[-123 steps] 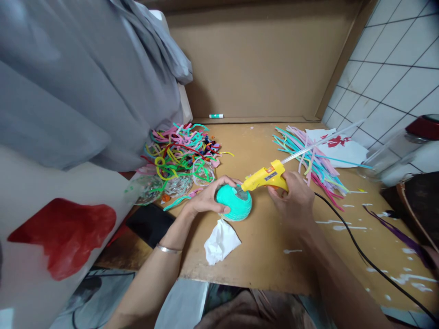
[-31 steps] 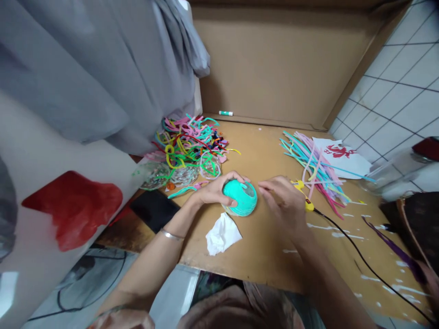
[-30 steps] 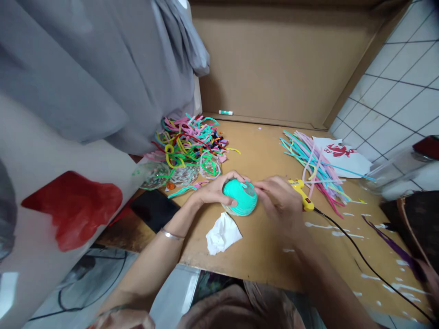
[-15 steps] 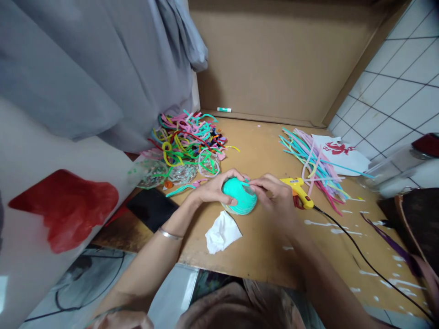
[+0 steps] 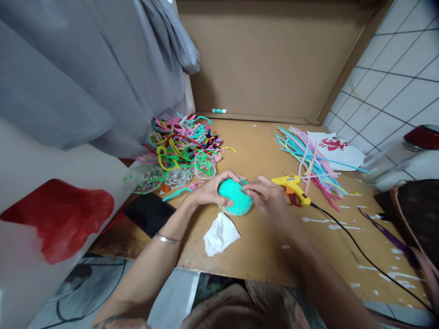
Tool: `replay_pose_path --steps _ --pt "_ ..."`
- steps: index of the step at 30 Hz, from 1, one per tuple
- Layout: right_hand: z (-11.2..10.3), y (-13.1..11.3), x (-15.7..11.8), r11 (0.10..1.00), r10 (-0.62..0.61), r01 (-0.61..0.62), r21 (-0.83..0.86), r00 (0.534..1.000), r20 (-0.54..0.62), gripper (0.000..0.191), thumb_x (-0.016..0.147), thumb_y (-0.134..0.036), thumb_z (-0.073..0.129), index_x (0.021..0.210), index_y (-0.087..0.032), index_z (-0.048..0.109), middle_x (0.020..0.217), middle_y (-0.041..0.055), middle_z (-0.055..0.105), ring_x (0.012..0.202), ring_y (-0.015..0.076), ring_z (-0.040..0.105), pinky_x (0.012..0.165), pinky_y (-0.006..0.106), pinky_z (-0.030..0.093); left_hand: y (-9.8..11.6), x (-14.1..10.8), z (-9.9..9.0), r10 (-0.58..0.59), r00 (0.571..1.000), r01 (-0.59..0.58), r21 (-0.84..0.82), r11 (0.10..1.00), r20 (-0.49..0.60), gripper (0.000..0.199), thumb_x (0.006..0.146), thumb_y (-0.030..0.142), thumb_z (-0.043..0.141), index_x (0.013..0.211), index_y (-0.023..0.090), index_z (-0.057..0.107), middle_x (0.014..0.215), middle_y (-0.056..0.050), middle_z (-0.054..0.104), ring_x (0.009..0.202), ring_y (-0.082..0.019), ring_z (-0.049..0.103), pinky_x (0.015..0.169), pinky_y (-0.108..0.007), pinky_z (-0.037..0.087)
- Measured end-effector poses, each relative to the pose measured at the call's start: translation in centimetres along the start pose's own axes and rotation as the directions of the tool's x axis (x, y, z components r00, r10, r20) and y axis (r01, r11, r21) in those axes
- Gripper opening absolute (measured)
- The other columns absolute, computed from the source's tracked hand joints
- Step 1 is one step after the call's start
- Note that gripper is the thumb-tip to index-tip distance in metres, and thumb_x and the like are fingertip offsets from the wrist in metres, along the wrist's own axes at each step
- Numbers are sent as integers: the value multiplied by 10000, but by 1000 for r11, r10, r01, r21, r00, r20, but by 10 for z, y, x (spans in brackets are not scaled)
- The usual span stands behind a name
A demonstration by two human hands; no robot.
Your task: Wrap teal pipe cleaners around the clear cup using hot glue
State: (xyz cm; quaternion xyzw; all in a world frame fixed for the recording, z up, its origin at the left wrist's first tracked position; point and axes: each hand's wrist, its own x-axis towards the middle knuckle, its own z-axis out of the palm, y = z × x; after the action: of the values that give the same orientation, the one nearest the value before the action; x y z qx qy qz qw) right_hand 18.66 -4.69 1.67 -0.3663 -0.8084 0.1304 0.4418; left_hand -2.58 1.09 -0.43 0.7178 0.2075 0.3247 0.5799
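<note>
A rounded turquoise object (image 5: pixel 236 198) with a ribbed surface is held just above the middle of the wooden table (image 5: pixel 247 256). My left hand (image 5: pixel 214 189) wraps round its left side, thumb in front and fingers behind. At its upper right, my right hand (image 5: pixel 265 192) is closed in a pinch; what the fingertips hold is too small to make out. A crumpled white tissue (image 5: pixel 220 234) lies below the turquoise object. Just right of my right hand rests a yellow glue gun (image 5: pixel 293 185) with a black cord.
Colourful pipe cleaners (image 5: pixel 185 141) are heaped at the back left, with more (image 5: pixel 308 157) at the right. A black phone (image 5: pixel 149 214) lies left of my left forearm. A clear bottle (image 5: pixel 391 155) and a brown bag (image 5: pixel 414 214) stand at the right edge.
The whole view has shifted slightly. My right fingertips have moved a little further over the top of the turquoise object, while my left hand keeps its hold.
</note>
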Motion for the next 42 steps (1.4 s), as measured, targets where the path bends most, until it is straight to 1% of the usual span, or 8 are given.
replay_pose_path --steps 11,19,24,28,31,35,39,42 --pt "1 0 -3 999 7 -7 -34 1000 3 253 953 -227 487 907 -197 734 784 30 628 684 139 601 627 258 476 1 -1 1 -2 1000 2 -27 1000 3 605 585 284 873 1100 195 569 1365 -147 585 1252 -317 570 1016 -459 444" --pt "-1 -3 -1 999 -32 33 -41 999 22 221 940 -197 513 882 -179 726 757 24 609 690 137 595 613 250 449 0 0 0 3 1000 -3 2 1000 -2 610 576 314 882 1088 196 572 1379 -153 575 1308 -336 516 1047 -480 412" --pt "-2 -5 -1 998 -7 10 -63 999 44 222 943 -198 508 878 -186 720 766 25 620 704 142 594 624 259 452 1 -1 0 -9 1000 9 -4 1000 3 610 577 301 873 1090 198 560 1374 -149 574 1305 -340 520 1043 -489 415" --pt "-1 -4 -1 997 -32 34 -64 999 34 218 938 -180 509 873 -173 717 767 29 617 707 142 595 615 254 446 1 -2 1 -18 1000 18 10 1000 0 615 583 312 867 1098 205 548 1375 -145 565 1325 -345 497 1065 -499 392" --pt "-1 -3 -1 997 -45 46 -54 999 24 213 934 -166 507 884 -159 714 756 30 607 700 142 593 603 252 438 3 -2 2 -21 1000 22 79 997 -8 606 601 344 854 1101 212 537 1408 -142 518 1373 -348 440 1103 -509 349" --pt "0 0 -2 998 -24 25 -51 999 22 200 928 -163 514 888 -175 710 761 27 608 708 142 594 623 255 443 8 -3 1 -22 999 32 266 963 -41 604 623 413 829 1121 213 552 1440 -136 426 1422 -349 352 1146 -514 304" --pt "1 3 -3 999 2 -1 -52 1000 26 190 926 -165 516 918 -186 705 781 29 629 712 141 605 635 257 449 13 -5 0 2 998 28 419 907 -70 574 641 418 810 1126 222 575 1367 -112 431 1359 -338 402 1153 -530 307" --pt "1 3 -3 999 18 -16 -46 999 30 192 925 -159 514 923 -183 704 785 29 634 701 135 608 631 253 447 17 -5 2 35 998 -6 449 893 -58 540 663 393 790 1130 227 576 1314 -102 467 1301 -323 455 1128 -527 352"
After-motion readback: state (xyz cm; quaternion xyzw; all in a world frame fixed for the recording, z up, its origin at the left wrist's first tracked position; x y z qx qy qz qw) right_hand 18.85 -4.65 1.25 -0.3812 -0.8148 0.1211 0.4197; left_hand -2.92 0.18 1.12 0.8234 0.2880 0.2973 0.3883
